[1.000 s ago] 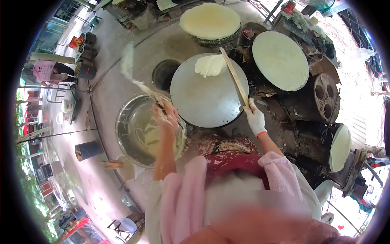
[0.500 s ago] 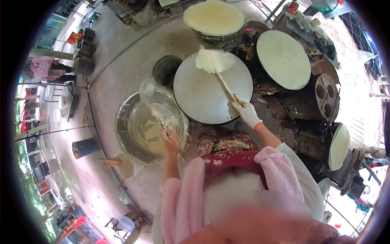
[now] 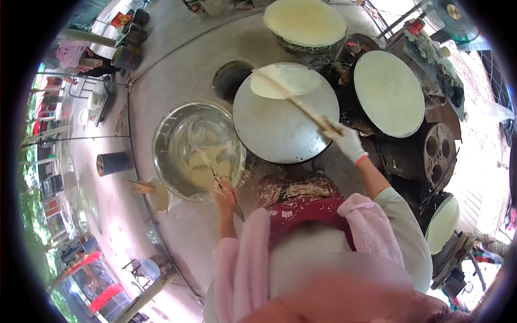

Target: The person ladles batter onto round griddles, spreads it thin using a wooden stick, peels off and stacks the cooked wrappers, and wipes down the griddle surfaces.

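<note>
My right hand point(image 3: 349, 144), in a white glove, grips the wooden handle of a batter spreader point(image 3: 304, 107). Its far end lies across a pale patch of batter point(image 3: 293, 79) at the far side of a round griddle point(image 3: 280, 132). My bare left hand point(image 3: 224, 191) is closed around the handle of a ladle point(image 3: 209, 164) at the near right rim of a large metal basin point(image 3: 166, 148). The ladle's bowl is down inside the basin, over yellowish batter point(image 3: 202, 164); its outline is hard to make out.
Other round griddles carrying pale sheets stand around: one at the back point(image 3: 305, 21), another at right point(image 3: 389, 94), a third at lower right point(image 3: 443, 223). A dark round pot point(image 3: 232, 81) sits beside the griddle. At far left are a dark bucket point(image 3: 112, 163) and a person in pink point(image 3: 75, 54).
The ladle has dropped from above the basin's far rim into the basin. On the griddle the batter has spread flatter, and the spreader has swung, with my right hand shifting right. The view has turned slightly.
</note>
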`<state>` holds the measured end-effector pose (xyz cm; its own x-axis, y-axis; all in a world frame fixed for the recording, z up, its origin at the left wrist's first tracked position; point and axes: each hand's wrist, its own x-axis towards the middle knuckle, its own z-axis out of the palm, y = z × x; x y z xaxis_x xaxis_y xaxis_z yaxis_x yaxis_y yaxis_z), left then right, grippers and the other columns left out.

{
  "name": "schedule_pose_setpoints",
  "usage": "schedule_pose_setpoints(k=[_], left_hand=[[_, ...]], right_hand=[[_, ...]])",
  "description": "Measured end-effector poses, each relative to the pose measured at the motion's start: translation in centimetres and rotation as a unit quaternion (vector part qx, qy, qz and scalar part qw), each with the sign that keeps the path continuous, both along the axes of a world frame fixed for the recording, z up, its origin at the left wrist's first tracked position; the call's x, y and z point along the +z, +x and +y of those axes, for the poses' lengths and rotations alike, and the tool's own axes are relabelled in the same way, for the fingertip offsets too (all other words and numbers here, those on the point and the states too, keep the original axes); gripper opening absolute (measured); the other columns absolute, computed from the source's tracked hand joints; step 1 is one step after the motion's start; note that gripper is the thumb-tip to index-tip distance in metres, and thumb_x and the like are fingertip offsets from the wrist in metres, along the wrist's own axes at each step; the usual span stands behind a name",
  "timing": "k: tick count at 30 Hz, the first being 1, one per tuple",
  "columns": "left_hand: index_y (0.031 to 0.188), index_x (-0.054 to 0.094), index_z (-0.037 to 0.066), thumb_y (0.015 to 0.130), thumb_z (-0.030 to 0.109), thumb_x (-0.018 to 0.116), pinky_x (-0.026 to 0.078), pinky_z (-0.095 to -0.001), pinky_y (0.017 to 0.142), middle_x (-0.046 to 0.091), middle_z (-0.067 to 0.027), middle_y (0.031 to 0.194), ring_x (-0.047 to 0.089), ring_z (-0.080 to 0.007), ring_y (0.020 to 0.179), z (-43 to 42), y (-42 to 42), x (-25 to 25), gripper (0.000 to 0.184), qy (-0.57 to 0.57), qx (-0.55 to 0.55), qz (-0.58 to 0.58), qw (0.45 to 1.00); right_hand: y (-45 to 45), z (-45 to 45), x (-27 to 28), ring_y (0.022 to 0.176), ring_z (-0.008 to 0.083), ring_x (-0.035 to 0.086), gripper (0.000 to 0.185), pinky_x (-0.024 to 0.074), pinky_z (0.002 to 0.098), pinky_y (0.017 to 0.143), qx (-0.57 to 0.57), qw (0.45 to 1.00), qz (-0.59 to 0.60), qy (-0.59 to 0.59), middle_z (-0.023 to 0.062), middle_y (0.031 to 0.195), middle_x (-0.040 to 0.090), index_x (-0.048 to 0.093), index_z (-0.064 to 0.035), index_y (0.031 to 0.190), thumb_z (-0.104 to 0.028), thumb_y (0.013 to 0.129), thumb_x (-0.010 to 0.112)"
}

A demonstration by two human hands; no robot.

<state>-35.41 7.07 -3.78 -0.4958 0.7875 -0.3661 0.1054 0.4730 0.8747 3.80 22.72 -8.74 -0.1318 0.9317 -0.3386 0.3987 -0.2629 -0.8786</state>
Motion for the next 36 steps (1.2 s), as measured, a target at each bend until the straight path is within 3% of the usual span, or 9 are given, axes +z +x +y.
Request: schedule_pose_setpoints(k=[3,8,11,12,18,23,25,27,36], left_hand=[[0.09,0.048,0.003,0.1,0.021,0.047,0.031,-0.0286,0.034,0.046,-0.003,0.053,0.043,-0.0123,0.037,-0.2,1.7,1.1,0.02,-0.008,0.036,0.009,0.999],[0.09,0.048,0.004,0.1,0.021,0.049,0.031,-0.0285,0.033,0.047,-0.0018,0.056,0.043,-0.0111,0.038,-1.9,3.1,-1.1,0.02,-0.004,0.03,0.063,0.998],[0.09,0.048,0.004,0.1,0.02,0.049,0.031,-0.0274,0.033,0.047,-0.0011,0.057,0.043,-0.01,0.038,-1.4,5.1,0.7,0.019,-0.027,0.074,0.008,0.997],[0.09,0.049,0.004,0.1,0.02,0.049,0.031,-0.027,0.033,0.047,-0.001,0.058,0.043,-0.0098,0.039,-1.4,5.4,0.8,0.019,-0.03,0.086,0.003,0.996],[0.089,0.048,0.004,0.1,0.018,0.05,0.031,-0.0261,0.034,0.046,-0.001,0.059,0.043,-0.0096,0.039,-2.3,6.9,-0.2,0.018,-0.03,0.118,0.01,0.992],[0.088,0.048,0.005,0.1,0.018,0.051,0.032,-0.0263,0.034,0.046,-0.0016,0.058,0.043,-0.0104,0.039,-2.8,8.1,0.1,0.018,-0.042,0.147,0.02,0.988],[0.088,0.048,0.004,0.099,0.018,0.051,0.033,-0.0264,0.034,0.046,-0.0018,0.058,0.043,-0.0107,0.038,-2.7,8.3,0.3,0.018,-0.047,0.158,0.024,0.986],[0.089,0.048,0.004,0.099,0.018,0.052,0.033,-0.0264,0.034,0.045,-0.0017,0.057,0.043,-0.0108,0.038,-2.6,8.6,0.4,0.018,-0.051,0.167,0.018,0.984],[0.09,0.048,0.005,0.098,0.018,0.052,0.033,-0.0273,0.034,0.045,-0.0004,0.056,0.043,-0.0107,0.038,-2.7,9.9,1.2,0.016,-0.053,0.194,0.037,0.979]], right_hand=[[3.5,2.8,-2.2,0.114,0.0098,0.056,0.051,0.0406,0.0237,0.102,-0.048,0.995,0.054,0.063,0.0097,0.129,0.061,0.048,0.0067,0.137,-0.011,0.092,0.064],[0.6,2.8,-4.1,0.094,0.0088,0.06,0.049,0.0468,0.0225,0.088,0.044,0.972,0.201,-0.112,0.0021,0.107,0.067,0.055,0.0038,0.133,-0.016,0.091,0.068],[4.1,5.4,-1.2,0.102,0.0098,0.059,0.048,0.0449,0.0233,0.094,0.151,0.984,0.063,-0.069,0.0059,0.119,0.065,0.053,0.0047,0.134,-0.008,0.09,0.067],[5.2,6.4,-2.3,0.111,0.0101,0.056,0.045,0.0427,0.0247,0.098,0.071,0.975,0.195,-0.078,0.0084,0.127,0.061,0.053,0.0067,0.133,-0.006,0.09,0.065],[4.2,9.9,-2.6,0.111,0.0093,0.056,0.044,0.0443,0.0225,0.088,0.191,0.955,0.152,-0.166,0.0047,0.125,0.062,0.055,0.0055,0.132,-0.01,0.092,0.063],[7.3,12.2,-2.5,0.119,0.0131,0.054,0.05,0.0404,0.0258,0.104,0.19,0.946,0.216,-0.151,0.0108,0.135,0.056,0.046,0.0089,0.137,-0.004,0.092,0.062],[7.0,15.5,-3.0,0.122,0.0115,0.05,0.053,0.041,0.0268,0.103,0.176,0.981,0.088,-0.005,0.01,0.14,0.052,0.042,0.0097,0.14,-0.003,0.092,0.061],[6.1,17.1,-0.8,0.122,0.0115,0.051,0.051,0.0403,0.025,0.102,0.225,0.961,0.042,-0.157,0.0089,0.139,0.052,0.042,0.0094,0.14,-0.002,0.093,0.059],[6.9,18.4,-3.9,0.121,0.0145,0.053,0.053,0.0432,0.027,0.101,0.274,0.938,0.183,-0.11,0.0099,0.14,0.053,0.044,0.009,0.139,-0.007,0.092,0.061]])
